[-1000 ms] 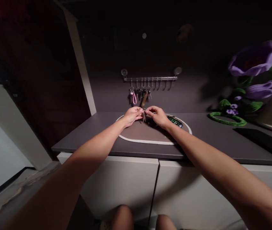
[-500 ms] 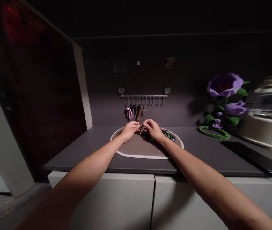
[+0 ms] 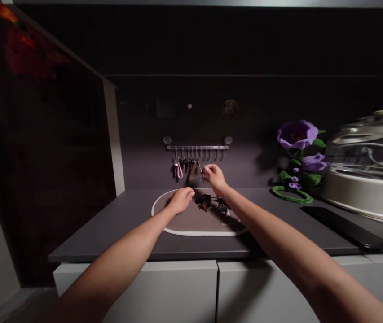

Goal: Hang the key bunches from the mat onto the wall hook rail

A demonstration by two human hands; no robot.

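My right hand (image 3: 214, 176) is raised just in front of the wall, its fingertips pinching a small bunch of keys (image 3: 203, 173) by the ring. A clear hook rail (image 3: 198, 147) runs along the wall just above it, with several hooks. Keys hang from its left hooks, among them a set with a pink loop (image 3: 179, 171) and one with a brown strap (image 3: 193, 171). Lower down, my left hand (image 3: 182, 199) hovers over the left part of the brown mat (image 3: 191, 224), fingers curled together, nothing visible in them. More dark key bunches (image 3: 213, 203) lie on the mat.
The mat rests on a grey counter (image 3: 110, 224) above white cabinet doors (image 3: 164, 287). At right stand a purple flower ornament (image 3: 298, 134) with a green base, a flat black object (image 3: 342, 226) and a cream appliance (image 3: 363, 190). A dark door (image 3: 59, 179) is at left.
My hands have come apart. The right hand has lifted the keys from over the mat toward the hook rail; the left hand stays low. The view has tilted up.
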